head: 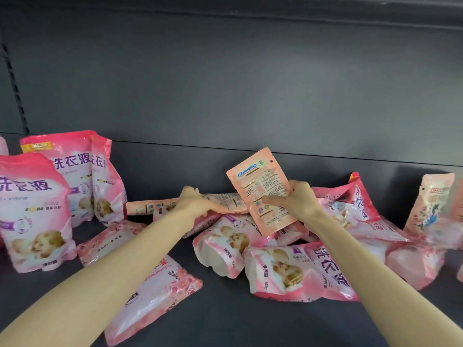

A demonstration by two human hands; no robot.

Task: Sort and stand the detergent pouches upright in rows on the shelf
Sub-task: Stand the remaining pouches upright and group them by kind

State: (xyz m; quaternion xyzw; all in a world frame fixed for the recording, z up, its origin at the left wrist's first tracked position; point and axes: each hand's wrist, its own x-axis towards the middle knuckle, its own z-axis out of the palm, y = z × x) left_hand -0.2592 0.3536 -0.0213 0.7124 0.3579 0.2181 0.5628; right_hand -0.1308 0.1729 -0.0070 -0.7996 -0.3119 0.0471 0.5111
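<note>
Pink pile (288, 261) of pouches lying all mixed up on the dark shelf (225, 319). Just above the pile, a small pouch (260, 189) held up in the right hand (299, 200), thumb across it, back side facing out, tilted a bit. At the pile's left edge, the left hand (198, 202), fingers straight, resting on a long flat pouch (150, 207). Left of the pile, 3 big pouches (35, 214) standing up close together. Right of the pile, 1 tall pouch (431, 204) standing. Front left of the pile, 2 flat pouches (150, 296) lying down.
</note>
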